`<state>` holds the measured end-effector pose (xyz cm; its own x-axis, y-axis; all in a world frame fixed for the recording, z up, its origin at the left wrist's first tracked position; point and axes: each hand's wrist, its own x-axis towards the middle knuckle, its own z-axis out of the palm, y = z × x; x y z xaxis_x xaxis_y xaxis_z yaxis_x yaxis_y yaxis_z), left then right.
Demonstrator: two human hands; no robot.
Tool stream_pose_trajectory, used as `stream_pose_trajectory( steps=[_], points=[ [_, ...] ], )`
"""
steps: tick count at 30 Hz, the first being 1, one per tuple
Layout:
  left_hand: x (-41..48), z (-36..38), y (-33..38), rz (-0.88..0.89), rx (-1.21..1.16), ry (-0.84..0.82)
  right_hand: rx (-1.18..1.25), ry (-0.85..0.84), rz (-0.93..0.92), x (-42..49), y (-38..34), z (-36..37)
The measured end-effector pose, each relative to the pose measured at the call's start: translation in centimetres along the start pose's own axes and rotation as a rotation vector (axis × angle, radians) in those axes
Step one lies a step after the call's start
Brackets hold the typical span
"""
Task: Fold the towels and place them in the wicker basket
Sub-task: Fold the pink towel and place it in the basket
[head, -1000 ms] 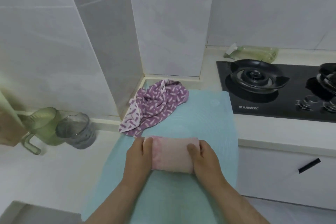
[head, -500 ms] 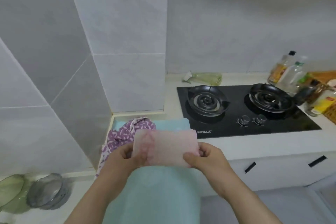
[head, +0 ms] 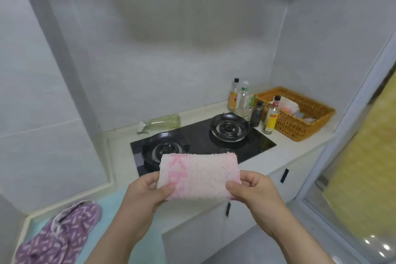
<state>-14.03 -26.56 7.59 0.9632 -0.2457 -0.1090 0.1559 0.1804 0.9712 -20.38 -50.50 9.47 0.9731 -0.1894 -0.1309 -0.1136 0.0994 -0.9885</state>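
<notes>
So, quick update: the folded pink towel [head: 198,174] is up off the teal mat [head: 116,203] now. A second ago it lay flat on the mat with both hands pressing its ends, and now it's in the air in front of the black stove [head: 260,144]. The left hand [head: 147,195] pinches the left end, thumb on top and fingers curled under, and the right hand [head: 255,191] does the same on the right end. The view has swung right too. The wicker basket [head: 296,129] wasn't in shot a second ago; now it sits at the far right end of the desk [head: 289,153], well apart from the towel, with a few folded cloths [head: 288,104] in it. The crumpled purple towel [head: 62,233] used to be just behind the hands, and now it's down in the lower left corner on the mat. Between stove and basket there's a cluster of bottles [head: 234,96], and a green spray bottle [head: 162,123] lies on its side behind the burners. White tiled walls all round, white cabinets [head: 192,238] with black handles below the desk, and a glass door [head: 351,178] on the right.
</notes>
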Motion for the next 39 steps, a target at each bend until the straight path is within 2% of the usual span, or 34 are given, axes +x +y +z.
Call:
stream_pose_trajectory(
  steps=[14, 24, 30, 35, 39],
  points=[
    [9.0, 25.8, -1.5, 0.009, 0.054, -0.371, 0.028, 0.275, -0.095, -0.2, -4.7, -25.1],
    [16.4, 37.0, -2.7, 0.046, 0.236, -0.550, -0.010, 0.364, -0.110, 3.0, -5.2, -36.3],
    [24.6, 41.8, -5.6, -0.031, 0.163, -0.526, -0.068, 0.361, -0.062, 9.9, -5.3, -41.9],
    [33.1, 46.3, -8.2, -0.129, -0.004, -0.483, -0.095, 0.348, 0.018, 18.2, -5.7, -46.6],
    [38.5, 49.8, -9.3, -0.120, -0.026, -0.467, -0.101, 0.355, 0.085, 23.3, -6.7, -49.8]
  ],
)
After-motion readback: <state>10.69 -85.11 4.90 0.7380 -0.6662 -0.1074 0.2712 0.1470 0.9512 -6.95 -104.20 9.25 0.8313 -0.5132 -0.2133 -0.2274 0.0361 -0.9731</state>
